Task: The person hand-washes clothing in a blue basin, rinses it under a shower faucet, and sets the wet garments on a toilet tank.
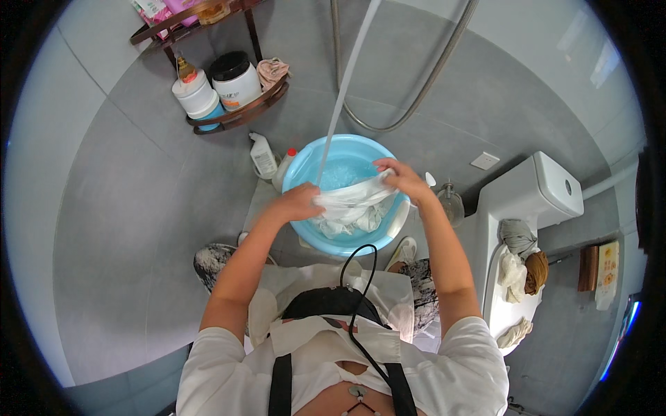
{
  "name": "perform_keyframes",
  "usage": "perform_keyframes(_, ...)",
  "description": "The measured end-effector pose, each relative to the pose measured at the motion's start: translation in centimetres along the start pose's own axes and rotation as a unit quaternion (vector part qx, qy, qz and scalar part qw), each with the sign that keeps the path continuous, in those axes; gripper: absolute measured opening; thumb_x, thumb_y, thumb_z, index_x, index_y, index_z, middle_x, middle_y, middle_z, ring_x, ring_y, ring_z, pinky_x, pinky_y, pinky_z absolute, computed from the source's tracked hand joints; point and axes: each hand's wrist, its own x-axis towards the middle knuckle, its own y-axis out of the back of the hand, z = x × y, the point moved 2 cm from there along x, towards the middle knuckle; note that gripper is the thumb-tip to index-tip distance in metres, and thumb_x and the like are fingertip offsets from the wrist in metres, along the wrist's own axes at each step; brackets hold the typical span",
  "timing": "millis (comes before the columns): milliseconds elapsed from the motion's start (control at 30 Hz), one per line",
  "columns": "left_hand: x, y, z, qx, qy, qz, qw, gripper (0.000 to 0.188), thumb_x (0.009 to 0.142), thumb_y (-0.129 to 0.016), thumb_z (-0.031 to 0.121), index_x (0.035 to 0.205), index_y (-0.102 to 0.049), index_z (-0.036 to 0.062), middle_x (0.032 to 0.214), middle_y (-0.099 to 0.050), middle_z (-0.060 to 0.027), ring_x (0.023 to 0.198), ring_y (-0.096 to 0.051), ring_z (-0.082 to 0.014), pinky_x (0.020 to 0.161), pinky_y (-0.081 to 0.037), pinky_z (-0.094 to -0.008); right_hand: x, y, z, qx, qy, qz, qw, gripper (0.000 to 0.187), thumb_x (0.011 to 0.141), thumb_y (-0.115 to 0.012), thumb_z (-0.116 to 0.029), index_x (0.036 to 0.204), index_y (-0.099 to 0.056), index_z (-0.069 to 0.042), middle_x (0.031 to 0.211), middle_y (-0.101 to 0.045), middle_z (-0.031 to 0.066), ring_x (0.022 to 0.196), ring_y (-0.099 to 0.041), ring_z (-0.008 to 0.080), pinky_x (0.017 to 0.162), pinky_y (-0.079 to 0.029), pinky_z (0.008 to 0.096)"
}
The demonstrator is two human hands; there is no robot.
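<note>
A wet white cloth is stretched between my two hands, over a light blue basin holding water. Its lower folds hang down into the basin. My left hand, slightly blurred, grips the cloth's left end, close to the basin's left rim. At the other end, my right hand has its fingers closed on the cloth near the right rim. A stream of water runs down from above into the basin, landing beside my left hand. More white fabric lies bunched in the basin below the stretched part.
Two bottles, one white and one red-capped, stand left of the basin. A clear bottle is at its right. Several cloths lie on the toilet. A corner shelf holds jars, and a shower hose hangs behind.
</note>
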Motion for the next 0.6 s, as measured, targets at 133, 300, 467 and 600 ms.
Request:
perform_keyframes(133, 1.4, 0.4, 2.9, -0.072, -0.040, 0.144, 0.986, 0.017, 0.071, -0.057, 0.016, 0.079, -0.056, 0.0020, 0.087, -0.057, -0.0069, 0.082, -0.056, -0.0225, 0.071, -0.044, -0.0314, -0.5, -4.1, -2.3, -0.245, 0.063, -0.067, 0.965, 0.068, 0.063, -0.070, -0.033, 0.122, -0.043, -0.010, 0.102, -0.051, 0.0136, 0.097, -0.051, 0.0286, 0.084, -0.041, 0.0352)
perform_keyframes(300, 2.1, -0.1, 4.9, -0.459, -0.086, 0.109, 0.877, 0.017, 0.072, -0.056, 0.005, 0.088, -0.051, 0.0038, 0.086, -0.054, -0.0029, 0.081, -0.053, -0.0110, 0.068, -0.044, -0.0257, -0.8, -6.3, -3.1, -0.281, 0.083, 0.002, 0.956, 0.063, 0.065, -0.068, -0.037, 0.120, -0.046, -0.016, 0.101, -0.052, 0.0169, 0.097, -0.051, 0.0344, 0.080, -0.043, 0.0386)
perform_keyframes(467, 2.5, -1.2, 2.7, -0.364, -0.081, 0.177, 0.911, 0.030, 0.074, -0.058, 0.004, 0.103, -0.047, 0.0048, 0.092, -0.055, -0.0054, 0.086, -0.054, -0.0144, 0.071, -0.045, -0.0272, 0.5, -5.0, -0.1, -0.303, 0.055, 0.062, 0.949, 0.029, 0.072, -0.058, -0.023, 0.098, -0.059, -0.010, 0.089, -0.059, 0.0164, 0.085, -0.056, 0.0342, 0.071, -0.045, 0.0395)
perform_keyframes(600, 1.5, -4.7, -2.6, -0.262, -0.017, 0.218, 0.940, 0.020, 0.078, -0.054, 0.004, 0.097, -0.053, 0.0040, 0.090, -0.058, -0.0060, 0.084, -0.055, -0.0145, 0.073, -0.045, -0.0267, -0.2, -3.2, -4.6, -0.248, 0.111, 0.134, 0.953, 0.028, 0.071, -0.056, -0.014, 0.098, -0.058, -0.006, 0.091, -0.059, 0.0188, 0.084, -0.057, 0.0342, 0.070, -0.045, 0.0376)
